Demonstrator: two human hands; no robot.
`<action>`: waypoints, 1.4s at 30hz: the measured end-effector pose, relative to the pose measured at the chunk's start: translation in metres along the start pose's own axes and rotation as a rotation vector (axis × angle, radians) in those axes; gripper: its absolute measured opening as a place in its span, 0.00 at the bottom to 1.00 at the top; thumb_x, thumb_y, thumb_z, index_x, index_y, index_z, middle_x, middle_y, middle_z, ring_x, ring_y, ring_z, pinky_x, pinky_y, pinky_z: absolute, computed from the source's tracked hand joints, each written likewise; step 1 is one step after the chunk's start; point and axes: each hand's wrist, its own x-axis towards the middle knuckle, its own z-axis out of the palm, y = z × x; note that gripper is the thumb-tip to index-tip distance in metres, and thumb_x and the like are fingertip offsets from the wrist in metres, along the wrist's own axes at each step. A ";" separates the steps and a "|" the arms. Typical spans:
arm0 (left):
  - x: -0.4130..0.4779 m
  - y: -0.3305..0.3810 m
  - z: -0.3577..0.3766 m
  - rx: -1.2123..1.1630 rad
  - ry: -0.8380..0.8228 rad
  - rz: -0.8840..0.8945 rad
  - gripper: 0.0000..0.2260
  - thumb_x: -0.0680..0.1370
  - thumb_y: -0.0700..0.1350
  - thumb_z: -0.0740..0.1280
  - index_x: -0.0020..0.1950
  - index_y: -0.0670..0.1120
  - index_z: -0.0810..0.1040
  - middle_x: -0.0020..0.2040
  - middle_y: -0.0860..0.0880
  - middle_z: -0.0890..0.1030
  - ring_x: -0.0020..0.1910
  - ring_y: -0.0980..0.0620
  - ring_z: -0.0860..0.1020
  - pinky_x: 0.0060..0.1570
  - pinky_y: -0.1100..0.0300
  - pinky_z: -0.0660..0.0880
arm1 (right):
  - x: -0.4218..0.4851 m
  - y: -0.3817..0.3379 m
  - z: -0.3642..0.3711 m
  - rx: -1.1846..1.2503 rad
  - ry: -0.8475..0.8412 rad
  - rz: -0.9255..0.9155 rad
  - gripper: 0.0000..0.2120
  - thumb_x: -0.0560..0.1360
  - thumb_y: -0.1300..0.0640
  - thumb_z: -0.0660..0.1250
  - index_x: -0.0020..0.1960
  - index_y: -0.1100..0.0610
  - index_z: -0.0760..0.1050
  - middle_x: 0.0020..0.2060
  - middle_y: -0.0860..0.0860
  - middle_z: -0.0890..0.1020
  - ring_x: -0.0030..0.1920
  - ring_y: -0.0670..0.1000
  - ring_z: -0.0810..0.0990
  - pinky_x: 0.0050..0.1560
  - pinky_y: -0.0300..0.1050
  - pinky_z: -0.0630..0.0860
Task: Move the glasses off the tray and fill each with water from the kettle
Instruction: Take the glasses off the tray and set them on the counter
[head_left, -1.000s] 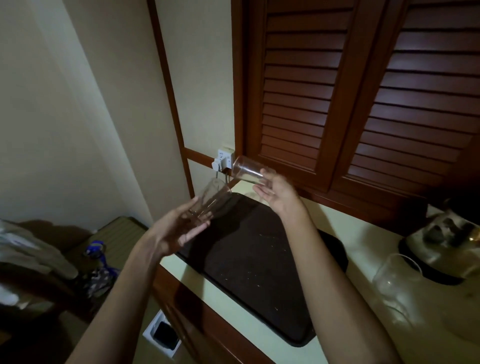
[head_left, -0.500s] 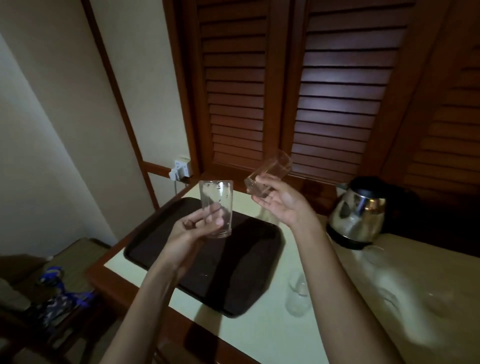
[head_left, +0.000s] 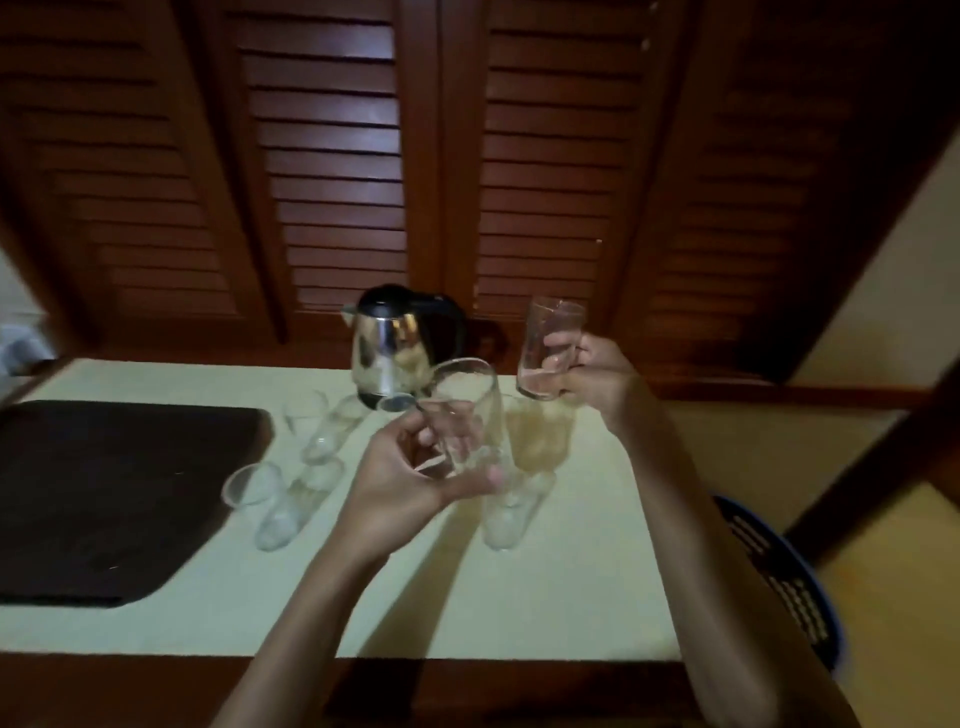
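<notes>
My left hand (head_left: 410, 478) grips a clear glass (head_left: 465, 410) upright above the middle of the pale counter (head_left: 571, 597). My right hand (head_left: 597, 379) holds a second clear glass (head_left: 550, 343), slightly tilted, higher and to the right. A steel kettle (head_left: 389, 353) with a black lid stands at the back of the counter, just behind the left glass. The dark tray (head_left: 104, 493) lies bare on the left. Several empty glasses stand on the counter between tray and hands, one (head_left: 254, 493) near the tray's corner, another (head_left: 509, 514) under my left hand.
Dark wooden louvred doors (head_left: 337, 156) rise behind the counter. A blue perforated basket (head_left: 779, 571) sits off the counter's right edge. The counter's wooden front edge (head_left: 156, 686) runs along the bottom.
The view has swung right, away from the tray. Both hands have carried their glasses from above the tray to the counter in front of the kettle.
</notes>
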 end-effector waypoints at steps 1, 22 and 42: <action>0.001 -0.007 0.022 0.025 -0.035 0.000 0.21 0.59 0.37 0.85 0.47 0.49 0.83 0.58 0.34 0.82 0.57 0.48 0.86 0.55 0.59 0.83 | -0.005 0.010 -0.016 -0.018 0.022 0.018 0.35 0.59 0.67 0.85 0.64 0.62 0.77 0.50 0.58 0.82 0.52 0.57 0.83 0.55 0.53 0.81; 0.010 -0.145 0.177 0.268 0.092 -0.057 0.23 0.65 0.49 0.84 0.54 0.49 0.77 0.47 0.54 0.84 0.46 0.60 0.83 0.45 0.66 0.80 | 0.026 0.148 -0.059 -0.352 0.116 0.174 0.34 0.57 0.65 0.87 0.61 0.60 0.81 0.51 0.50 0.81 0.58 0.55 0.81 0.62 0.54 0.81; 0.122 0.023 -0.036 0.857 0.265 0.206 0.12 0.77 0.41 0.73 0.59 0.49 0.86 0.52 0.46 0.88 0.53 0.47 0.86 0.53 0.56 0.82 | 0.061 0.000 0.040 -0.290 0.053 -0.237 0.18 0.75 0.42 0.73 0.56 0.55 0.84 0.53 0.50 0.87 0.56 0.49 0.83 0.54 0.43 0.77</action>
